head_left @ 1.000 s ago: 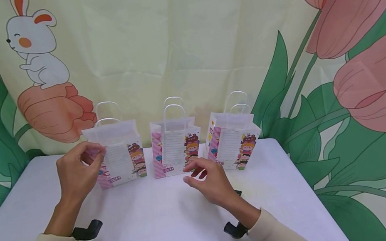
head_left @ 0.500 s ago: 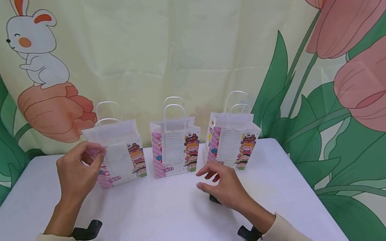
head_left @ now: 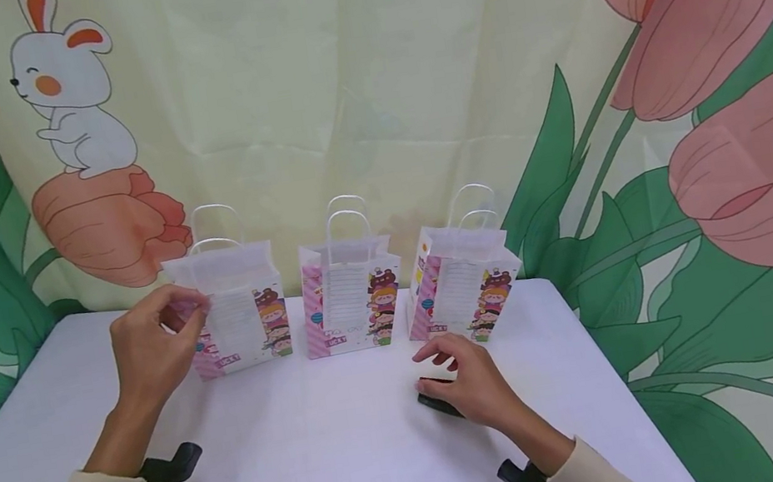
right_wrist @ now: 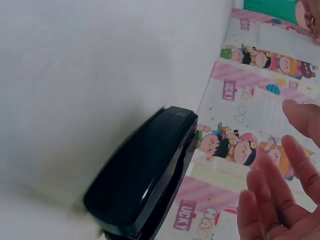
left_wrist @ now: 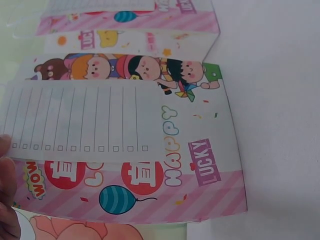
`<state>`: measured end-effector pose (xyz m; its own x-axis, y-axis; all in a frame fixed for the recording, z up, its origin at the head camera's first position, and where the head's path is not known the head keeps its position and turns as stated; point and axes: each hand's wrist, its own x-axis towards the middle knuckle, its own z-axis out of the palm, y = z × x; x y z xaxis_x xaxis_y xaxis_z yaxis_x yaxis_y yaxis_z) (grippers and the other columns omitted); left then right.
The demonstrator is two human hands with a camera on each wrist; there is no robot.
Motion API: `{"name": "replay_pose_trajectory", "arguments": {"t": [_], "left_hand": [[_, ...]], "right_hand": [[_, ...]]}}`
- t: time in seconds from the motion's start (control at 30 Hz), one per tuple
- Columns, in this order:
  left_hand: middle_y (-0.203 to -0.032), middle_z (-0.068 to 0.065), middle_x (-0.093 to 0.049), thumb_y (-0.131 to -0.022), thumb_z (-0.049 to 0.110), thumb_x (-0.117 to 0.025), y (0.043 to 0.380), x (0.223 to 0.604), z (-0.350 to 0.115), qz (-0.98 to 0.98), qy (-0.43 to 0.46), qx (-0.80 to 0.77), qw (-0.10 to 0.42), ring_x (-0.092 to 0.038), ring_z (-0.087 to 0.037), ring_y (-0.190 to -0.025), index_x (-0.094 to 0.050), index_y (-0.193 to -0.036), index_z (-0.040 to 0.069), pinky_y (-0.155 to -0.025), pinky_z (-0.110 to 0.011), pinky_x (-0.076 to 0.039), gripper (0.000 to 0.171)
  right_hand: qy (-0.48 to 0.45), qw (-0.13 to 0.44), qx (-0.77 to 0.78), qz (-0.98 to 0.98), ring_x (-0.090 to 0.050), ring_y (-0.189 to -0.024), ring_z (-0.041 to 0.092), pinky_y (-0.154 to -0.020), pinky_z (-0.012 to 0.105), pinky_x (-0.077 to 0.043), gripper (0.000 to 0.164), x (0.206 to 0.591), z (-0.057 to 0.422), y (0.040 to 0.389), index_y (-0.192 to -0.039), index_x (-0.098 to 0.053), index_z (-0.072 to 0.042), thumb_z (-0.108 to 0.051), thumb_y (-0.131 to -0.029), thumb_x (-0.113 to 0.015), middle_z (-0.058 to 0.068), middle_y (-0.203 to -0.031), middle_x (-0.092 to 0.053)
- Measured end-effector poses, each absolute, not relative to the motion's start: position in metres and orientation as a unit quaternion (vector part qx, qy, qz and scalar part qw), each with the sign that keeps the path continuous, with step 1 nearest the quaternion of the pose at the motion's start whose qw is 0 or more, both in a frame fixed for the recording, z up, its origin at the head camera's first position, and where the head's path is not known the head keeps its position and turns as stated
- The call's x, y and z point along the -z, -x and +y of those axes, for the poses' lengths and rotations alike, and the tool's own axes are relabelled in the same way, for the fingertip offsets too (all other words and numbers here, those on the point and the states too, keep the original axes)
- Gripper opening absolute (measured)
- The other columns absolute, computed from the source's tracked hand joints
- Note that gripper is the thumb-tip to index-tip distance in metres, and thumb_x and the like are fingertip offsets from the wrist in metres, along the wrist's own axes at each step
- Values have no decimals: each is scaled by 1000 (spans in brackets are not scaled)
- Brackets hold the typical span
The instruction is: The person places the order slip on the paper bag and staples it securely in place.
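Note:
At the left paper gift bag (head_left: 274, 326), my left hand (head_left: 151, 337) pinches the top left corner of a checklist sheet (left_wrist: 85, 120) against the bag's front rim. Lines and small boxes run along the sheet, which lies over the printed front. My right hand (head_left: 473, 383) holds nothing; its fingers are loosely bent. Just by it on the white cloth lies a black stapler (right_wrist: 140, 170), partly hidden behind the hand in the head view. Below my fingertips in the right wrist view, the stapler's arm stands slightly apart from its base.
A middle gift bag (head_left: 382, 300) and a right gift bag (head_left: 492, 296) stand upright in the same row, each with a lined sheet on its front and white looped handles. Behind the white-covered table (head_left: 314, 455) hangs a curtain (head_left: 404, 61) printed with tulips and a rabbit.
My right hand has moved right and toward me, away from the middle bag, and more of the stapler shows beneath it. The left hand keeps its grip at the left bag.

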<state>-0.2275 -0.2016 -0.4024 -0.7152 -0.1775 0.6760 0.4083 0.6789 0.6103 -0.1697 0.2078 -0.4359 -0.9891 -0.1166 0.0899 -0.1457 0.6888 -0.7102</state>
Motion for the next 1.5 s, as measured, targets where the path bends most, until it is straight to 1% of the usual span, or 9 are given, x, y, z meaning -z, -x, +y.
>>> {"name": "replay_pose_trajectory", "arguments": {"t": [0.13,0.27,0.4,0.5,0.7,0.9,1.17,1.4,1.5], "left_hand": [[-82,-12,-76,-89,13,-85,228,403,-202,-837,71,396,371,-52,-8,-63,-81,-107,10,-60,-7,-41,19],[-81,-12,-76,-89,13,-85,227,402,-202,-838,71,393,373,-52,-8,-62,-81,-106,10,-59,-8,-41,18],[-81,-12,-75,-89,12,-85,226,402,-202,-839,71,391,372,-52,-8,-62,-81,-107,9,-59,-9,-42,18],[-81,-11,-75,-89,12,-84,226,401,-202,-840,69,390,371,-53,-9,-62,-81,-107,9,-59,-9,-42,18],[-83,-11,-76,-90,13,-83,226,401,-201,-844,64,386,366,-54,-10,-63,-80,-107,9,-59,-9,-43,18],[-82,-11,-76,-91,14,-83,227,400,-201,-844,62,387,367,-54,-10,-63,-80,-106,8,-60,-8,-43,16],[-83,-12,-76,-91,14,-83,226,399,-201,-845,61,386,366,-54,-9,-63,-80,-107,9,-60,-8,-43,17],[-83,-12,-76,-90,14,-84,227,400,-201,-843,64,386,369,-53,-9,-63,-80,-107,8,-60,-7,-42,18],[-84,-12,-76,-90,12,-83,228,400,-201,-843,66,385,369,-54,-11,-63,-80,-107,8,-61,-7,-42,17]], "right_hand": [[-64,10,-368,-928,-64,-110,27,-95,51,-57,34,440,214,170,-112,-75,-27,-17,-84,-92,2,-117,-72],[-60,-2,-352,-934,-62,-110,22,-95,50,-56,35,442,218,170,-112,-76,-28,-17,-83,-93,2,-118,-72],[-60,-11,-340,-939,-61,-110,21,-94,45,-54,37,445,221,171,-110,-75,-31,-18,-81,-94,-4,-116,-72],[-61,-21,-331,-942,-61,-112,20,-93,43,-52,38,448,222,172,-110,-75,-32,-18,-81,-94,-6,-116,-71],[-65,-37,-324,-943,-60,-116,21,-96,47,-52,41,453,223,172,-111,-75,-32,-17,-80,-95,-5,-118,-71],[-71,-47,-327,-941,-60,-119,25,-99,51,-53,42,455,223,174,-113,-75,-30,-16,-79,-95,-2,-119,-71],[-92,-57,-304,-947,-59,-118,24,-100,50,-52,42,465,223,179,-116,-75,-28,-15,-80,-94,-2,-117,-72],[-101,-74,-293,-948,-58,-119,25,-106,57,-50,41,469,222,180,-116,-76,-30,-12,-82,-92,-1,-119,-72],[-101,-76,-284,-950,-58,-120,25,-107,58,-49,40,470,221,181,-114,-77,-30,-12,-82,-92,0,-120,-72]]}}
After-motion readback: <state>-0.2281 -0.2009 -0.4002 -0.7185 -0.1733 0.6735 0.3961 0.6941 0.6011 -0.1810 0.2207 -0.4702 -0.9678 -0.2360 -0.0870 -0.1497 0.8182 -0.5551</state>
